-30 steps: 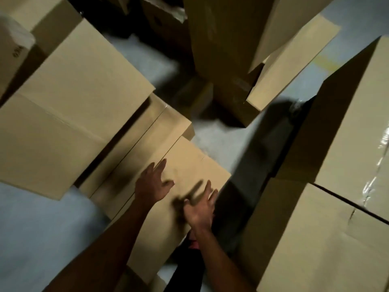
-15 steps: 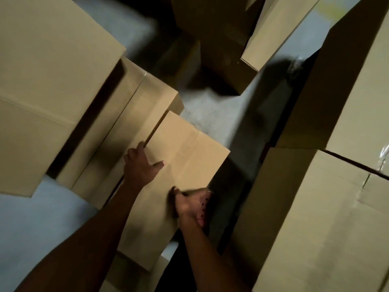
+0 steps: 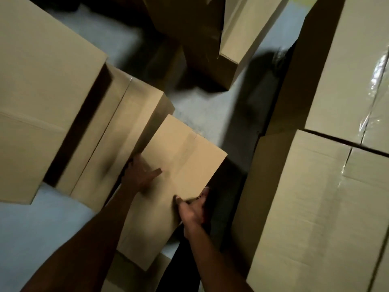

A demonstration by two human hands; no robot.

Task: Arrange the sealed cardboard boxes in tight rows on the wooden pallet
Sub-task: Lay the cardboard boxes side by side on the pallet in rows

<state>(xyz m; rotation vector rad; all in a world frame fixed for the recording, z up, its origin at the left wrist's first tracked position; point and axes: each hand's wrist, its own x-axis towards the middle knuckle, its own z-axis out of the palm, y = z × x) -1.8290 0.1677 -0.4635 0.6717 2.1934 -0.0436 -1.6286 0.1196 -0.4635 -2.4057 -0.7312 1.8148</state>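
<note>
Right, from my remote seat I see both hands on one cardboard box (image 3: 176,180) at the centre of the frame, lower middle. The left hand (image 3: 141,175) lies on the box's left edge, thumb stretched flat across the top panel while the fingers drop out of sight over the side. The right hand (image 3: 192,209) clamps the box's right edge, thumb on top and fingers curled underneath into shadow. The box sits tilted in the frame, its far corner pointing toward the upper right, and I can see a seam line running across its top.

Just left of it, touching or nearly so, lies a low flat box (image 3: 124,131) with a long crease, and partly over that, in the upper left of the frame, looms a large box (image 3: 42,98). At the top centre stands a tall box (image 3: 189,32) with a lighter carton (image 3: 244,28) leaning beside it. The right side of the frame is filled by a big box (image 3: 315,218) in the lower right, and above it a taped box (image 3: 353,68) with shiny clear tape catching the light.

Between them all shows pale grey floor (image 3: 210,114), with dark shadows. I cannot make out a pallet anywhere here; the picture is dim and somewhat blurred
</note>
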